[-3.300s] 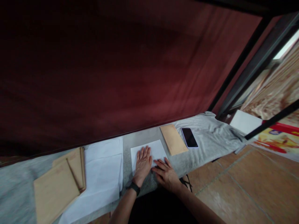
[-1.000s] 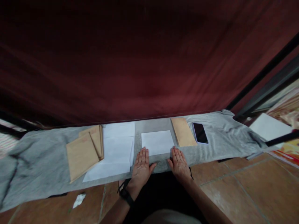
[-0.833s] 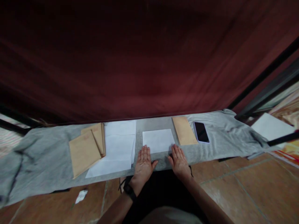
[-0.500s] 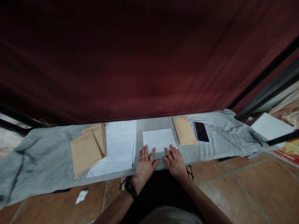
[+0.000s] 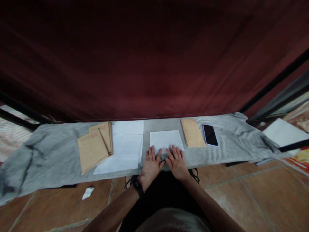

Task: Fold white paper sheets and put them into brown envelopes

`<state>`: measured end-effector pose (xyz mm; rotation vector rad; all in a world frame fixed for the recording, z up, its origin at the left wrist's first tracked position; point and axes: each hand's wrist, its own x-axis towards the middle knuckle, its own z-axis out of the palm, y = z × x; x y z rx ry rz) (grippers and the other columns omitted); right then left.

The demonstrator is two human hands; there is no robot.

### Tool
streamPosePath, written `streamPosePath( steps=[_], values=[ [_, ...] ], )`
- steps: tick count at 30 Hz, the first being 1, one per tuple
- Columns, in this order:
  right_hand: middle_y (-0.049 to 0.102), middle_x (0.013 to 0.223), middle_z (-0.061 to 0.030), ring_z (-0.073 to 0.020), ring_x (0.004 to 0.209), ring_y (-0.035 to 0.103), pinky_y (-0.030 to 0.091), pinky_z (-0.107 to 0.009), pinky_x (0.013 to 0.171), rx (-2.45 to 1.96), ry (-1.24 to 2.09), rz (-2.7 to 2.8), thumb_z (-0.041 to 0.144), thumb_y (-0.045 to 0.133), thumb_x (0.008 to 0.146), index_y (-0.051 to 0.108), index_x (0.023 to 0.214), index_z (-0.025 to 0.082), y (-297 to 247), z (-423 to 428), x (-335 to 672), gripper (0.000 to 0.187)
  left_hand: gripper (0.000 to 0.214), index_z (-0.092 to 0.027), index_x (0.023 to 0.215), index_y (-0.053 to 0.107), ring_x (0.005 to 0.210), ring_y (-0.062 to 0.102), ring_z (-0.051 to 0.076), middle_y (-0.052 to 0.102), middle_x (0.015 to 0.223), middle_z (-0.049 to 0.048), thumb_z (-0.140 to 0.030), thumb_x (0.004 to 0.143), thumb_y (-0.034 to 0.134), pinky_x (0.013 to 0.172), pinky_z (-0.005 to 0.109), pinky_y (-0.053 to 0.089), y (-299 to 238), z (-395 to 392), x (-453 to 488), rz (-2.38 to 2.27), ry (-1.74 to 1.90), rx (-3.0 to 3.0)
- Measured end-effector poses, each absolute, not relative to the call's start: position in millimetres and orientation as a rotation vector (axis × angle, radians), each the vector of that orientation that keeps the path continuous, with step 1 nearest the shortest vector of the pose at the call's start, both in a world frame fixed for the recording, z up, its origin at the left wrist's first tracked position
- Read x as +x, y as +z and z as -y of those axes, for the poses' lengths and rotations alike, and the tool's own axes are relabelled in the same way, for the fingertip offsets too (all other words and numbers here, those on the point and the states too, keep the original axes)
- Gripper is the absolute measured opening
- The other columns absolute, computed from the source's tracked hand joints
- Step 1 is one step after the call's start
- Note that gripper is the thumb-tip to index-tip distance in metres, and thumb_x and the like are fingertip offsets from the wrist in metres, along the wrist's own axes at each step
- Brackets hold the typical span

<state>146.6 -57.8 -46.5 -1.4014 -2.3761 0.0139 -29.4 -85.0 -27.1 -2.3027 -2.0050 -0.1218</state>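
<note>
A folded white sheet of paper (image 5: 166, 139) lies flat on the grey cloth in front of me. The fingertips of my left hand (image 5: 151, 165) rest along its near left edge, fingers stretched out. My right hand (image 5: 177, 162) lies on the near edge further right, its fingers spread and flat. Neither hand grips anything. To the left is a stack of white paper sheets (image 5: 125, 149), partly under brown envelopes (image 5: 93, 150). A single brown envelope (image 5: 193, 132) lies just right of the folded sheet.
A phone (image 5: 210, 135) lies right of the single envelope. The grey cloth (image 5: 231, 141) covers a narrow bench before a dark red curtain (image 5: 154, 80). Dark bars stand at both sides. A crumpled white scrap (image 5: 88, 193) is on the tiled floor.
My right hand has shifted left along the paper's near edge, closer to my left hand. The view has moved slightly; the paper, envelopes and phone keep their places.
</note>
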Motion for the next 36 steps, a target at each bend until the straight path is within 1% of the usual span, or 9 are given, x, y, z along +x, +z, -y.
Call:
streamPosePath(
  steps=[4,10,15,18,21,25,29,33,36],
  values=[
    [0.032,0.162,-0.0151,-0.0356,0.147,0.033,0.028,-0.054,0.117,-1.437,-0.030,2.392,0.035,0.051,0.102,0.048,0.150,0.024,-46,60,149,0.050,0.068,-0.018,0.154,0.037,0.146,0.035,0.040,0.035,0.157,0.0271,-0.044,0.095,0.056,0.112,0.057,0.038,-29,85,-31,1.961,-0.134,-2.294],
    [0.032,0.162,-0.0152,-0.0371,0.145,0.036,0.033,-0.055,0.114,-1.517,-0.123,2.305,0.038,0.055,0.099,0.045,0.151,0.026,-51,60,159,0.054,0.067,-0.016,0.152,0.041,0.146,0.037,0.038,0.038,0.157,0.0250,-0.046,0.094,0.055,0.111,0.055,0.041,-41,84,-40,1.899,-0.253,-2.250],
    [0.035,0.160,-0.0205,-0.0379,0.144,0.037,0.034,-0.054,0.113,-1.580,-0.159,2.227,0.037,0.052,0.100,0.043,0.152,0.017,-54,63,168,0.057,0.069,-0.005,0.148,0.044,0.146,0.037,0.039,0.039,0.155,0.0290,-0.048,0.095,0.051,0.112,0.053,0.042,-50,85,-49,1.847,-0.396,-2.269],
    [0.040,0.156,-0.0215,-0.0367,0.142,0.040,0.034,-0.053,0.113,-1.605,-0.135,2.221,0.037,0.051,0.100,0.045,0.150,0.013,-53,62,177,0.056,0.070,-0.004,0.148,0.044,0.145,0.039,0.038,0.042,0.154,0.0274,-0.051,0.096,0.048,0.112,0.053,0.042,-54,86,-53,1.866,-0.484,-2.271],
    [0.051,0.149,-0.0198,-0.0335,0.136,0.048,0.037,-0.049,0.111,-1.668,-0.054,2.196,0.033,0.049,0.100,0.050,0.146,0.013,-46,53,182,0.050,0.070,-0.005,0.148,0.044,0.144,0.041,0.037,0.044,0.152,0.0264,-0.053,0.096,0.046,0.111,0.054,0.043,-56,86,-54,1.890,-0.544,-2.268],
    [0.063,0.133,-0.0185,-0.0312,0.117,0.060,0.045,-0.044,0.102,-1.837,0.096,2.079,0.026,0.051,0.098,0.055,0.139,0.014,-28,30,177,0.043,0.069,-0.006,0.150,0.042,0.144,0.041,0.037,0.044,0.153,0.0256,-0.051,0.097,0.044,0.111,0.055,0.042,-54,87,-52,1.895,-0.573,-2.251],
    [0.067,0.116,-0.0209,-0.0309,0.106,0.064,0.049,-0.040,0.093,-1.919,0.283,1.940,0.024,0.056,0.093,0.062,0.126,0.009,-18,10,168,0.037,0.068,-0.006,0.151,0.039,0.145,0.038,0.037,0.042,0.154,0.0251,-0.048,0.099,0.042,0.113,0.055,0.040,-53,88,-52,1.889,-0.600,-2.239],
    [0.070,0.106,-0.0170,-0.0298,0.101,0.066,0.050,-0.037,0.089,-1.917,0.409,1.827,0.023,0.059,0.089,0.068,0.106,0.016,-21,1,166,0.021,0.067,-0.006,0.150,0.040,0.145,0.039,0.036,0.044,0.154,0.0246,-0.049,0.099,0.040,0.114,0.054,0.040,-55,89,-53,1.871,-0.628,-2.238],
    [0.071,0.096,-0.0143,-0.0298,0.096,0.067,0.050,-0.037,0.083,-1.872,0.620,1.663,0.024,0.062,0.086,0.069,0.100,0.018,-25,-2,169,0.017,0.067,-0.006,0.151,0.039,0.146,0.038,0.036,0.044,0.154,0.0245,-0.049,0.099,0.039,0.114,0.054,0.040,-56,89,-54,1.858,-0.621,-2.235]
  ],
)
